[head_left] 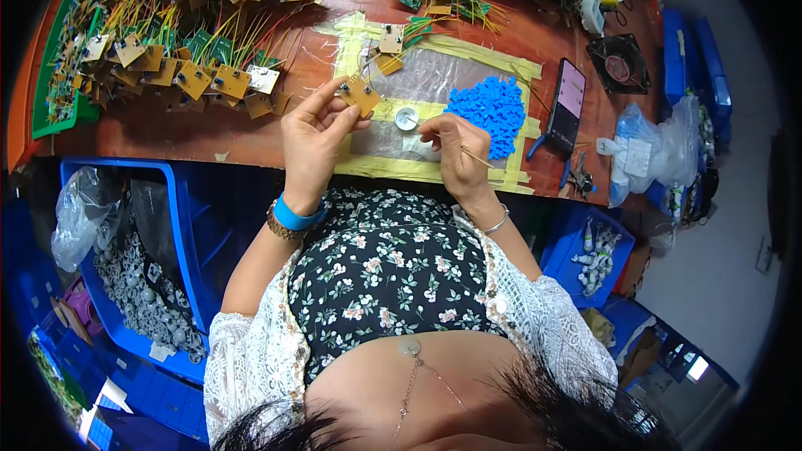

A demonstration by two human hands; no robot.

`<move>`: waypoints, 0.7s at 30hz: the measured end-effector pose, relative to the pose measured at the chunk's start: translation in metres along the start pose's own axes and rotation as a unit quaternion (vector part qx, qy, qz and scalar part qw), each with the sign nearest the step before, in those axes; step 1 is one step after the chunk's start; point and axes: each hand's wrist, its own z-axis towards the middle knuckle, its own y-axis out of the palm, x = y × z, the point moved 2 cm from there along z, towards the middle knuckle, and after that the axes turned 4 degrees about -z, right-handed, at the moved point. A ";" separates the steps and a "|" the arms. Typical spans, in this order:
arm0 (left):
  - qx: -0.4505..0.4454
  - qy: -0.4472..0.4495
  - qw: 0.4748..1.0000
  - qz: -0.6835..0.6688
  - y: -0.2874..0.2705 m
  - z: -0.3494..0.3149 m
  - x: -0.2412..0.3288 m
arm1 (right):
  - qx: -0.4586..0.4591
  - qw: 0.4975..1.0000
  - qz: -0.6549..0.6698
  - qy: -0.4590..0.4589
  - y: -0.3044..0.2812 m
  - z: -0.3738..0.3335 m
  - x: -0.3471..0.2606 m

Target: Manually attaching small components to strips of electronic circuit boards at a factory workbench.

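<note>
My left hand [311,138] pinches a small tan circuit board [361,97] by its left edge, tilted above the taped plastic sheet [426,67]. Between the fingers and thumb of my right hand [459,154] is a thin wooden stick [479,159]. Its tip reaches a small round dish [399,114] beside the board; whether tip and dish touch, I cannot tell. Right of the dish lies a heap of small blue pieces [489,113]. Just beyond the held board, another light circuit board [391,38] with wires rests at the sheet's far side.
Wired circuit boards [194,79] pile up in a green tray [60,124] at the left. A phone [566,108], pliers [578,177] and a black fan [618,63] lie at the right. Below the table edge stand blue bins [185,234] holding grey parts [142,292].
</note>
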 end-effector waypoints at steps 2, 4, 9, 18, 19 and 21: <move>-0.005 -0.044 0.999 -0.027 0.002 -0.002 -0.004 | 0.016 0.998 0.065 0.014 -0.003 -0.002 -0.006; -0.012 -0.056 0.998 -0.035 0.007 -0.003 -0.004 | 0.033 0.984 0.176 0.013 -0.003 0.001 -0.019; -0.037 -0.081 0.995 -0.055 0.017 -0.006 -0.004 | 0.011 0.981 0.190 -0.019 0.008 0.010 -0.022; -0.048 -0.076 0.995 -0.050 0.018 -0.007 -0.003 | 0.016 0.988 0.144 -0.051 0.013 0.014 -0.021; -0.050 -0.077 0.994 -0.050 0.018 -0.006 -0.005 | 0.020 0.989 0.134 -0.060 0.013 0.014 -0.021; -0.052 -0.077 0.994 -0.052 0.016 -0.006 -0.007 | 0.022 0.991 0.100 -0.084 0.013 0.013 -0.020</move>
